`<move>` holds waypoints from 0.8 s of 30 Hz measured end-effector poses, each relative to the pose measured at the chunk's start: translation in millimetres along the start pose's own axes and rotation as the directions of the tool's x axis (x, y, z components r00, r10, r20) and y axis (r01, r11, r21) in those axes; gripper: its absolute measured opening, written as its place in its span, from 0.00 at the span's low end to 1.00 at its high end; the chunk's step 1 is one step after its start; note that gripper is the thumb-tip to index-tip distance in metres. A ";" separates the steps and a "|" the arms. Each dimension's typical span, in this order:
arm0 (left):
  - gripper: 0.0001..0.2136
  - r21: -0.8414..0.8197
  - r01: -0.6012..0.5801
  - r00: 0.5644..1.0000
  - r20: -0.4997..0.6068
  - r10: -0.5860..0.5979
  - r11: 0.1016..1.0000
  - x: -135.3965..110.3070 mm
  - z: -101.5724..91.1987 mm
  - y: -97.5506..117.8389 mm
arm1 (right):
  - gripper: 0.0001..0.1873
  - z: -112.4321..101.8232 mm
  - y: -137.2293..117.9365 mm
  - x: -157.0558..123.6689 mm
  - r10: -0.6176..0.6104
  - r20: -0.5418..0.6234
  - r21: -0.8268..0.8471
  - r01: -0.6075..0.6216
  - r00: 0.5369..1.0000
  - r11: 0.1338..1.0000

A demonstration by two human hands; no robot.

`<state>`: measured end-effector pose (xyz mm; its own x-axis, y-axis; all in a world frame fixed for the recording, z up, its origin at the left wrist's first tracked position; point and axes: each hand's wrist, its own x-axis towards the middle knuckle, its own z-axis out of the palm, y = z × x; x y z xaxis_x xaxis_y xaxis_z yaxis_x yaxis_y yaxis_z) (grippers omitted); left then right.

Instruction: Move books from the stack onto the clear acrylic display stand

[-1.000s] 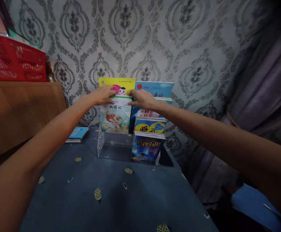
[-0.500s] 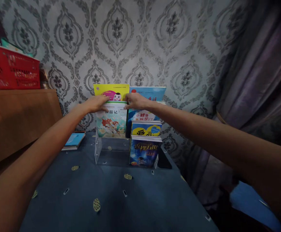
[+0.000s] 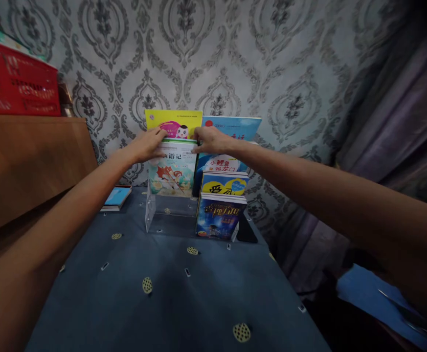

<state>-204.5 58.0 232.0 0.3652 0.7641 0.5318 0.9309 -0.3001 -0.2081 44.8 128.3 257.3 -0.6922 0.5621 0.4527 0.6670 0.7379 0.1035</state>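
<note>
A pale green book [image 3: 172, 171] with a red-caped figure on its cover stands upright in a clear tiered book rack [image 3: 149, 210]. My left hand [image 3: 150, 144] grips its upper left corner, the thumb in front and the fingers over the top. At the upper right corner, my right hand [image 3: 212, 140] holds the same book between thumb and fingers. Behind it rises a yellow book [image 3: 172, 118]. The rack's right side carries a tall light-blue book [image 3: 248, 127], a blue book [image 3: 222, 164] with red lettering, a yellow-and-blue book [image 3: 222, 185] and a dark blue book [image 3: 218, 217] in front.
On the left, a red plastic basket [image 3: 18, 80] sits on a wooden cabinet [image 3: 33, 166]. A blue-covered book [image 3: 117, 196] lies on the dark cloth-covered table [image 3: 125, 293]. A flat black object [image 3: 247, 231] lies right of the rack; a curtain [image 3: 319, 205] hangs at the right.
The view has tilted down slightly, so the table fills more of it. Both hands stay at the pale green book's top corners, and the book looks unmoved in the rack.
</note>
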 end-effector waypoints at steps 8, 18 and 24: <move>0.21 -0.424 0.263 0.832 -0.355 -0.426 0.867 -76.5 49.8 13.5 | 0.15 -5.1 -3.7 -24.7 -0.042 -0.114 -0.043 0.037 0.993 0.998; 0.18 -0.735 0.326 0.755 -0.176 -0.632 0.594 -114.1 122.8 9.0 | 0.16 58.4 -57.6 -121.4 -0.121 -0.236 0.261 0.183 0.964 0.948; 0.20 -0.777 0.233 0.788 -0.202 -0.582 0.585 -85.9 106.0 -3.1 | 0.16 98.4 -67.3 -133.1 -0.108 -0.197 0.402 0.181 0.974 0.897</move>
<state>-238.6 53.8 100.0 -0.2537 0.6616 0.7056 0.6294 -0.4410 0.6398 64.9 40.6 102.9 -0.6926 0.3944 0.6040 0.3623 0.9142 -0.1815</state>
